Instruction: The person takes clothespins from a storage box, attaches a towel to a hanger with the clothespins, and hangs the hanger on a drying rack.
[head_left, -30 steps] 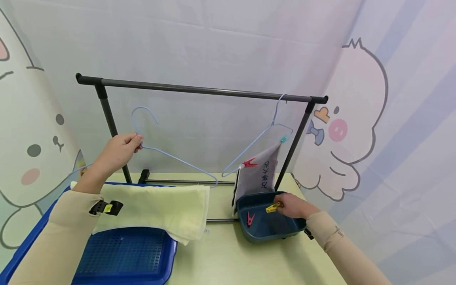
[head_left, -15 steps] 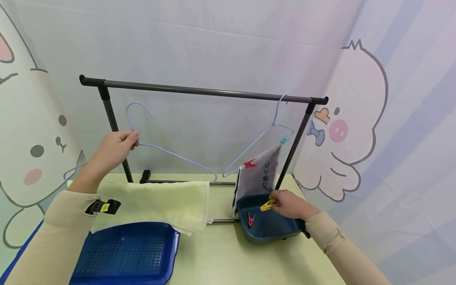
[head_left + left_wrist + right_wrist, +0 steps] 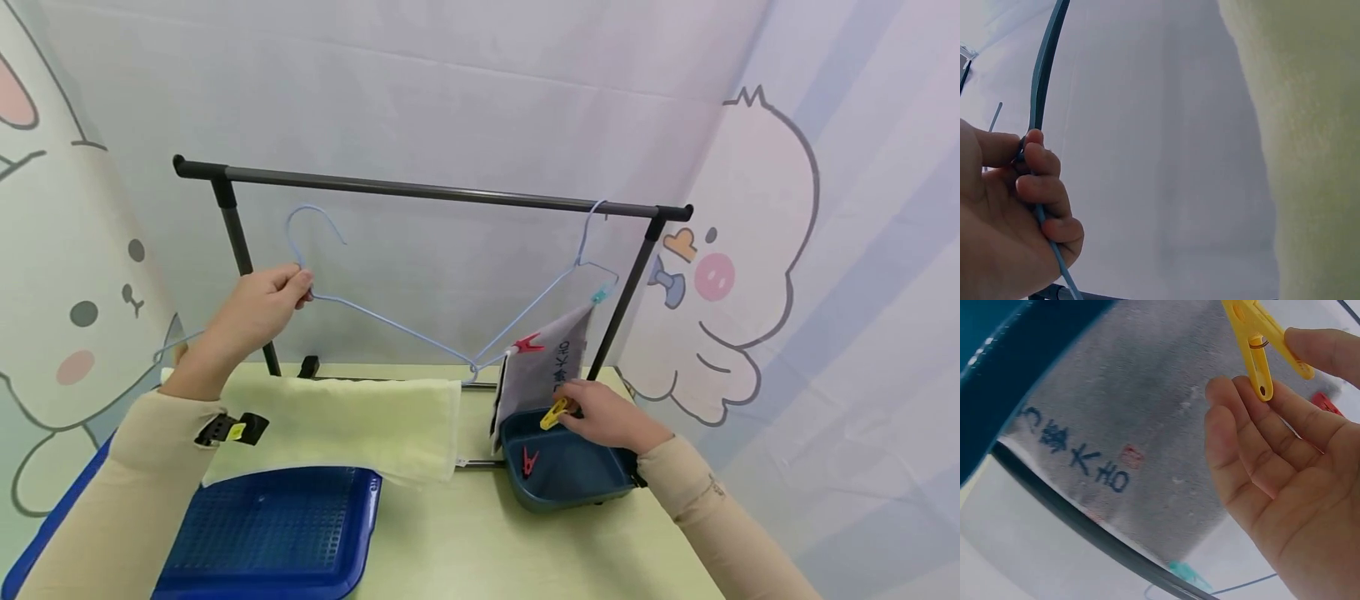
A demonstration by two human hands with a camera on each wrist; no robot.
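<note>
My left hand point(image 3: 262, 304) grips a light blue wire hanger point(image 3: 390, 321) at the base of its hook, in front of the rack. A pale yellow towel point(image 3: 337, 425) hangs from that hanger below the hand; in the left wrist view the towel's edge point(image 3: 1310, 156) fills the right side. My right hand point(image 3: 607, 414) pinches a yellow clothespin point(image 3: 554, 413) by its handles, as the right wrist view shows. That hand is above a dark blue-green bin point(image 3: 547, 497), where a red clothespin point(image 3: 529, 461) lies.
A black rack point(image 3: 405, 190) spans the table. On its right end hangs another blue hanger point(image 3: 525, 312) carrying a grey cloth point(image 3: 543, 371) with dark lettering, fixed by a red clothespin point(image 3: 528, 342) and a teal clip point(image 3: 599, 296). A blue basket point(image 3: 262, 533) stands front left.
My left hand has shifted right and slightly up with the hanger and towel, whose end now meets the other hanger's corner in view. My right hand has risen leftward with the yellow clothespin.
</note>
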